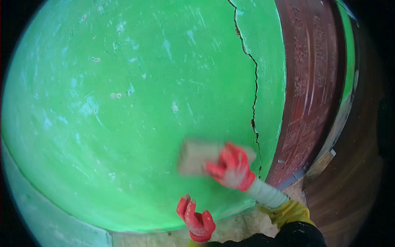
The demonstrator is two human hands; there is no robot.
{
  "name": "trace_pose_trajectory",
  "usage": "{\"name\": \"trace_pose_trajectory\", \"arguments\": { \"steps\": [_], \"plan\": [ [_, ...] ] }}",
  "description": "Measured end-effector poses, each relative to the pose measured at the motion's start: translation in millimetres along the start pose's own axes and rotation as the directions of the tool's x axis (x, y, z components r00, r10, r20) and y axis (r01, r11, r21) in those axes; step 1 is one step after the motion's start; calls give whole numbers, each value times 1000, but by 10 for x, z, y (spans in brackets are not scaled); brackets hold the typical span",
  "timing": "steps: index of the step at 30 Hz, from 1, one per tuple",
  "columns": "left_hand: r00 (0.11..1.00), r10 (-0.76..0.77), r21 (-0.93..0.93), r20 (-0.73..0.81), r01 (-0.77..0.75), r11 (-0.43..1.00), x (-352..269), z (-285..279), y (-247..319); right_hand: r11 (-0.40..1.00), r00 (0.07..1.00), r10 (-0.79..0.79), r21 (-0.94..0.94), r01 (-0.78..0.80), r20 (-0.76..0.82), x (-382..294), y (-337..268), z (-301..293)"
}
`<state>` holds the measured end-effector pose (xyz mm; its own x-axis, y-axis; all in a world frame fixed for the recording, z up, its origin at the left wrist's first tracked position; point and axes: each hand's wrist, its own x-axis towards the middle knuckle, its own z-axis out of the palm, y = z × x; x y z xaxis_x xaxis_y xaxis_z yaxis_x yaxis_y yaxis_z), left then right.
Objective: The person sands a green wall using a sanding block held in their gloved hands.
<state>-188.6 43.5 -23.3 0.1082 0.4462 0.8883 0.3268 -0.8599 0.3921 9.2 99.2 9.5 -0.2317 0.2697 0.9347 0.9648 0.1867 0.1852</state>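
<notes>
A green-painted wall (148, 123) with scuffs and pale blue patches fills most of the view. My right hand (233, 169), in a red-coated work glove, grips a beige flat block (197, 156) against or just off the wall's lower part. The block is blurred, so its exact kind cannot be told. Close by on the right, a jagged crack (255, 92) runs down the plaster. Below and left of the block is my left hand (196, 219), in a matching red glove, its bent fingers apart and holding nothing.
To the right stands a carved reddish-brown door (311, 92) in a dark frame, with a green strip of wall (348, 58) beyond it. A pale floor (148, 240) runs along the wall's foot. At lower left a pale blue-green surface (61, 219) meets the green wall.
</notes>
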Motion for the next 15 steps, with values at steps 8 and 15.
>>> {"name": "trace_pose_trajectory", "arguments": {
  "steps": [8, 15],
  "plan": [
    [988, -152, -47, 7, 152, 987, 218, 780, 481, 957, 964, 266, 117, -267, 23, 982, 351, -582],
    [984, -177, 112, -8, 177, 978, -416, 1652, 172, 887, 886, 230, 289, -361, 402, -217, 340, -600]
  ]
}}
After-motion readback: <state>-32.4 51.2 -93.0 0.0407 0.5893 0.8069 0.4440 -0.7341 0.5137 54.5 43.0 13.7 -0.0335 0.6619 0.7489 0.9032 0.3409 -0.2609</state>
